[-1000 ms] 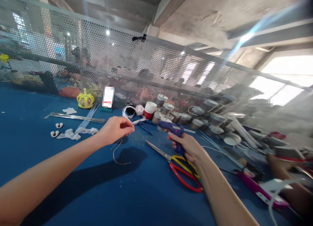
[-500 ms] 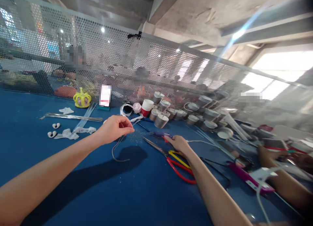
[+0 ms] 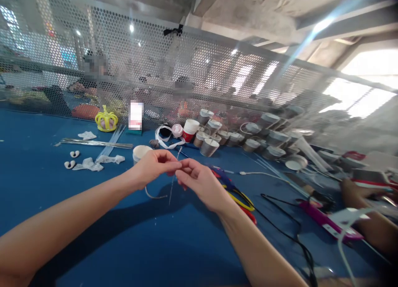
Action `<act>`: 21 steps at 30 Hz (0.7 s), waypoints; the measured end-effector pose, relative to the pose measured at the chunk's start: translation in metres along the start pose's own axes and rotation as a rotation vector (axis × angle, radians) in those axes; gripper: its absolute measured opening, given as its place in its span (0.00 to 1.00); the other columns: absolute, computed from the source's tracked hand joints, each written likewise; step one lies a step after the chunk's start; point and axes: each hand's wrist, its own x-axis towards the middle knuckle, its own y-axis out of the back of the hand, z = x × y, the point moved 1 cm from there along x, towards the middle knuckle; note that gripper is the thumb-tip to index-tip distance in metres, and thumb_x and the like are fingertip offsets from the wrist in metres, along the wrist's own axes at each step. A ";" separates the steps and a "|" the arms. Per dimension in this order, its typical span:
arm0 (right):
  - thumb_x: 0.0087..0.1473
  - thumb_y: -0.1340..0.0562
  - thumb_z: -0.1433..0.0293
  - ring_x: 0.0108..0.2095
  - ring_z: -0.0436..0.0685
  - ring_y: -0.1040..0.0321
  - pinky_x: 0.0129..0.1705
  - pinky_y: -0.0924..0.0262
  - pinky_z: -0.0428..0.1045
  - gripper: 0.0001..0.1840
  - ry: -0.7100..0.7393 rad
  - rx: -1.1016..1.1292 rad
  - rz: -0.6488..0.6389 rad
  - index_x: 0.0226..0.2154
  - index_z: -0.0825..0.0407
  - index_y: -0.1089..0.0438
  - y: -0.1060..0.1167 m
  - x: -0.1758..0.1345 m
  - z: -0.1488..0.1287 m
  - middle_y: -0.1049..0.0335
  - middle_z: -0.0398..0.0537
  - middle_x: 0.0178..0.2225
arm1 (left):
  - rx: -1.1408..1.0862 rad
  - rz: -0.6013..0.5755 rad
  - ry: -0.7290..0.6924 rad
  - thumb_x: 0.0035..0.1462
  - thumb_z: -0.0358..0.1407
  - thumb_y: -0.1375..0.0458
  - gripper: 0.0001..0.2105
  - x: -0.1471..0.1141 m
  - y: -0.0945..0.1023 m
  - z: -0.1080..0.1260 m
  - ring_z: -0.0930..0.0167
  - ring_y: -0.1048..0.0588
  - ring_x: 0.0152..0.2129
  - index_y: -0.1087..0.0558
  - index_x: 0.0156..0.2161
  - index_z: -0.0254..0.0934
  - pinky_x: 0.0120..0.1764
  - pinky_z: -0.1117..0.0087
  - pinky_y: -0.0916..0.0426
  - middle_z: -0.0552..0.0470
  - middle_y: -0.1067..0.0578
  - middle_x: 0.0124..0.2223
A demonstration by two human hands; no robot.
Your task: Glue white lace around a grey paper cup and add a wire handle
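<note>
My left hand (image 3: 160, 167) and my right hand (image 3: 200, 181) meet fingertip to fingertip above the blue table. Both pinch at a thin, pale, twisted-looking strand (image 3: 171, 191), which sticks out above and below the fingers. Below my left hand a thin grey cord (image 3: 155, 196) curves down; its upper end is hidden. Behind that hand stands a white round cup or roll (image 3: 141, 151), partly covered. Beside my right hand lies a blue glue gun (image 3: 222, 177), partly hidden. Scissors with yellow and red handles (image 3: 244, 200) show beyond my right wrist.
Several grey cans (image 3: 209, 147) and a red-and-white cup (image 3: 189, 131) stand before the perforated screen (image 3: 124, 59). Left are a yellow crown-shaped piece (image 3: 106, 119), metal wires (image 3: 96, 143) and white lace (image 3: 89, 164). A purple power strip (image 3: 329, 224) and another person's arm (image 3: 376, 225) are right.
My right hand has let go of the glue gun and moved left to meet my left hand. The left hand has shifted slightly right. The pale strand now shows between them.
</note>
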 end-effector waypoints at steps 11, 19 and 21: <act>0.46 0.40 0.67 0.21 0.46 0.40 0.25 0.45 0.44 0.09 0.002 0.120 0.197 0.33 0.54 0.35 0.014 -0.002 0.021 0.35 0.40 0.20 | 0.607 -0.311 0.143 0.42 0.38 0.40 0.10 0.003 0.008 -0.019 0.77 0.35 0.21 0.32 0.28 0.33 0.24 0.76 0.43 0.56 0.32 0.23; 0.46 0.43 0.69 0.17 0.43 0.45 0.18 0.52 0.42 0.05 -0.084 0.133 0.208 0.29 0.55 0.38 0.013 -0.001 0.025 0.37 0.40 0.21 | 1.150 -0.571 0.092 0.44 0.29 0.43 0.01 0.002 0.009 -0.043 0.77 0.33 0.22 0.30 0.26 0.33 0.24 0.78 0.44 0.54 0.29 0.25; 0.47 0.44 0.70 0.15 0.41 0.52 0.16 0.58 0.42 0.04 -0.097 0.114 0.191 0.29 0.55 0.39 0.011 -0.002 0.025 0.39 0.38 0.19 | 1.132 -0.579 0.047 0.45 0.28 0.45 0.02 0.003 0.009 -0.039 0.77 0.34 0.21 0.31 0.25 0.33 0.23 0.78 0.44 0.54 0.29 0.25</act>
